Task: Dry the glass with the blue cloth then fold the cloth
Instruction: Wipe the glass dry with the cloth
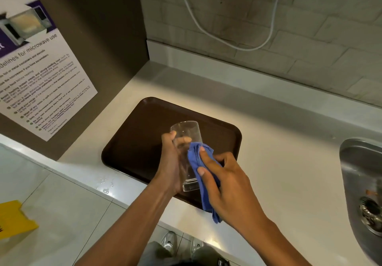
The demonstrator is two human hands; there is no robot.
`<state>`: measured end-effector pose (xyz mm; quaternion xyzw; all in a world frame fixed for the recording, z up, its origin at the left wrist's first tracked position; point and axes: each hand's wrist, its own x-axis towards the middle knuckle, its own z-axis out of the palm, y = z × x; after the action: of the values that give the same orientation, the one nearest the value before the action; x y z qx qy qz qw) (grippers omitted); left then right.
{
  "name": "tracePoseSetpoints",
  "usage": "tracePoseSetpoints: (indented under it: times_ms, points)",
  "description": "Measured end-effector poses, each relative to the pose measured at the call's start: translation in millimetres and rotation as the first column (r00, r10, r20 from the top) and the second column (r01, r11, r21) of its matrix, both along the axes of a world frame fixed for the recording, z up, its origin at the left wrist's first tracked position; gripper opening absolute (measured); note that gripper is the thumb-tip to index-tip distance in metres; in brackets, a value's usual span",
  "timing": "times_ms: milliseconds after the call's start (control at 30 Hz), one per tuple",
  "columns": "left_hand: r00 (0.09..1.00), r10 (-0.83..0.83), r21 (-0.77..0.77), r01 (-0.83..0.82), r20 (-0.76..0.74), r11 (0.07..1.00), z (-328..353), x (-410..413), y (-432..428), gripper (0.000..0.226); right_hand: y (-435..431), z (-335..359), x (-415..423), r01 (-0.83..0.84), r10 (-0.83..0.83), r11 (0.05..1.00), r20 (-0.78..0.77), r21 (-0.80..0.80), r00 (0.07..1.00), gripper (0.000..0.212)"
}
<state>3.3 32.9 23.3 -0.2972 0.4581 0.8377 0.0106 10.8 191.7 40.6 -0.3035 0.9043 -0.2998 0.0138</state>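
A clear drinking glass is held tilted above a dark brown tray, its open mouth pointing away from me and its thick base toward me. My left hand wraps around the glass from the left. My right hand grips a bunched blue cloth and presses it against the right side of the glass. The tail of the cloth hangs down below my right palm, past the tray's near edge.
The tray lies on a pale counter. A steel sink with a drain sits at the right. Water drops dot the counter's front edge. A microwave poster hangs left; a yellow sign stands on the floor.
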Motion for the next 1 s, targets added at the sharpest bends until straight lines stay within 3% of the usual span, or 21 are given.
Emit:
tracePoseSetpoints:
  times_ms: [67,133,200,300,433,533,600,700,800,900,1000]
  points:
    - [0.999,-0.048,0.030,0.047,0.014,0.998,2,3,5,0.076,-3,1,-12,0.067,-0.066,0.998,0.063,-0.020,0.996,0.048]
    - [0.998,-0.059,0.049,0.058,0.013,0.997,5,3,10,0.076,-10,6,-18,0.092,-0.092,0.996,0.021,0.005,0.996,0.050]
    - [0.999,0.008,0.014,-0.009,0.035,1.000,3,-4,10,0.066,-10,8,-8,0.044,-0.039,0.997,-0.082,0.065,0.996,0.052]
    - [0.994,0.086,-0.071,-0.082,0.069,0.994,1,-9,7,0.055,4,2,11,-0.049,0.065,0.984,-0.091,0.171,0.994,0.055]
    - [0.997,-0.050,-0.006,0.051,0.058,0.999,1,5,14,0.071,3,3,-4,0.046,-0.037,0.994,-0.088,0.103,0.995,0.056]
    - [0.996,-0.007,0.109,-0.002,0.087,0.994,5,3,19,0.056,-5,6,-3,0.013,-0.004,0.994,-0.093,0.106,0.996,0.051]
    - [0.993,0.050,0.087,-0.060,0.107,0.994,3,-2,12,0.051,-2,4,9,-0.057,0.072,0.986,-0.090,0.159,0.993,0.048]
    - [0.995,0.026,-0.008,-0.025,0.097,1.000,-6,-4,8,0.068,7,-2,10,-0.051,0.072,0.984,-0.120,0.170,0.990,0.048]
    - [0.995,-0.080,0.043,0.077,0.063,0.996,-11,1,18,0.075,2,6,-6,0.035,-0.024,0.994,-0.095,0.107,0.995,0.053]
    - [0.996,0.011,0.057,-0.016,0.092,0.998,-11,-6,10,0.057,4,8,5,-0.078,0.095,0.983,-0.096,0.167,0.991,0.049]
    - [0.991,0.048,0.015,-0.050,0.124,0.999,-15,-11,-1,0.059,11,6,10,-0.142,0.160,0.975,-0.104,0.170,0.982,0.042]
